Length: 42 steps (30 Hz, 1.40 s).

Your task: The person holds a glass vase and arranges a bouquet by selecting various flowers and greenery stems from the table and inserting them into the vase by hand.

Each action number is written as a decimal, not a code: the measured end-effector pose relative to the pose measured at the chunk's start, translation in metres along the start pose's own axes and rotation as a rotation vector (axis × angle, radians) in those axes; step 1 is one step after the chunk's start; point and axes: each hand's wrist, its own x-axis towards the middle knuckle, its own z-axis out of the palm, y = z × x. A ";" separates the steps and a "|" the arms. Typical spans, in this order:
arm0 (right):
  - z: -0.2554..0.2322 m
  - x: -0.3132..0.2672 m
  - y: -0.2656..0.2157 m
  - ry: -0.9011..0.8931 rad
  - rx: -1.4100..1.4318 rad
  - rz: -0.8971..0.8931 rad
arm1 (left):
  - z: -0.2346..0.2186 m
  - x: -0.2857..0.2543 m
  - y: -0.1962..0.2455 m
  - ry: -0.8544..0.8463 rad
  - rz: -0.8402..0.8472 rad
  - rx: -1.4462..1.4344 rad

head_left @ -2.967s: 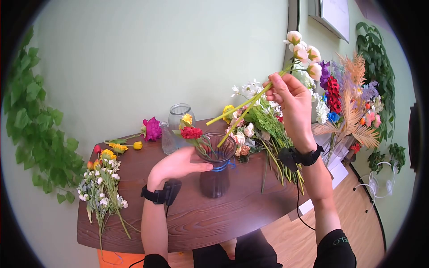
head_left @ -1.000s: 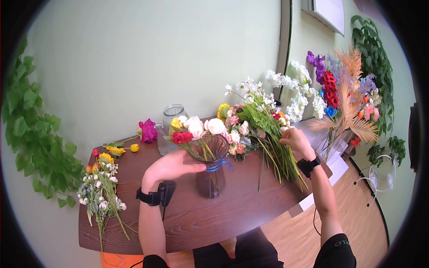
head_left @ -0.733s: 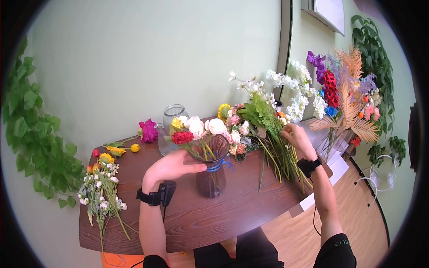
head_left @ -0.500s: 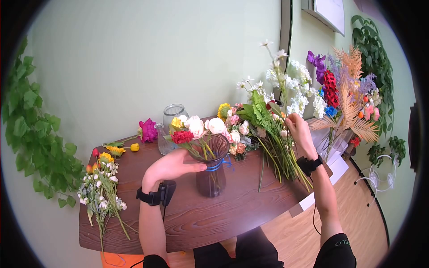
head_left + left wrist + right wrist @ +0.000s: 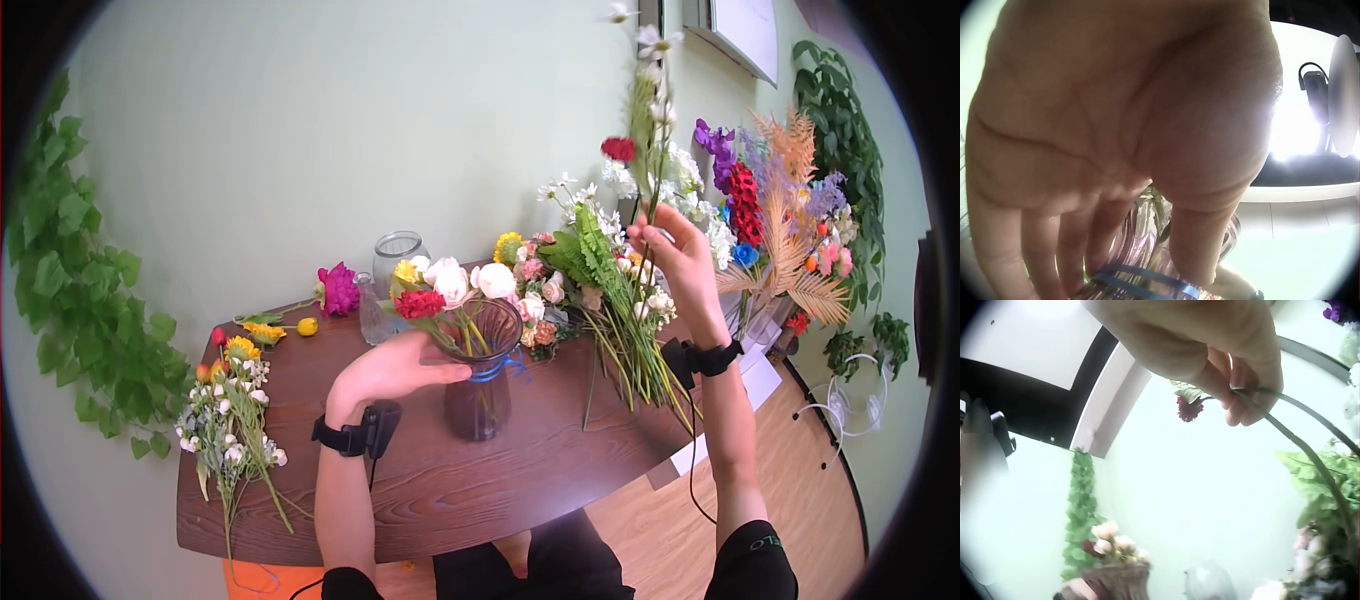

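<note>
So, arrangement partly built. Near edge of the brown tabletop (image 5: 420,500): bare wood between the forearms. Left side: a loose bunch of small white and yellow flowers (image 5: 232,420), unused. Centre: left hand (image 5: 400,368) curls its grip round the neck of the ribbed dark glass vase (image 5: 482,390), thumb just above the blue band (image 5: 1147,278); vase upright on the tabletop. Already in the vase: red carnation (image 5: 421,303), cream roses (image 5: 470,281), a yellow bloom. Behind it: clear glass jar (image 5: 398,255) and a magenta flower (image 5: 339,289), neither in use. Right of the vase: big pile of mixed stems (image 5: 610,310) lying on the tabletop. Right hand (image 5: 672,262) pinches a tall spray of white daisies (image 5: 648,110) by the stem (image 5: 1297,440), held up well clear of the pile and apart from the vase. Judgement: roughly a third filled; this spray isn't in yet, and most stock remains.
</note>
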 end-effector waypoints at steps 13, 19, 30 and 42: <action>0.040 0.003 -0.090 -0.061 0.314 -0.309 | 0.001 0.003 -0.009 0.021 0.049 -0.023; 0.066 -0.011 -0.094 -0.109 0.270 -0.369 | 0.000 0.000 -0.001 0.021 0.069 0.036; 0.099 -0.014 -0.071 -0.244 0.371 -0.234 | 0.000 0.003 -0.009 0.032 0.103 0.040; 0.121 -0.007 -0.023 -0.461 0.149 0.160 | 0.000 0.003 -0.010 0.017 0.084 -0.006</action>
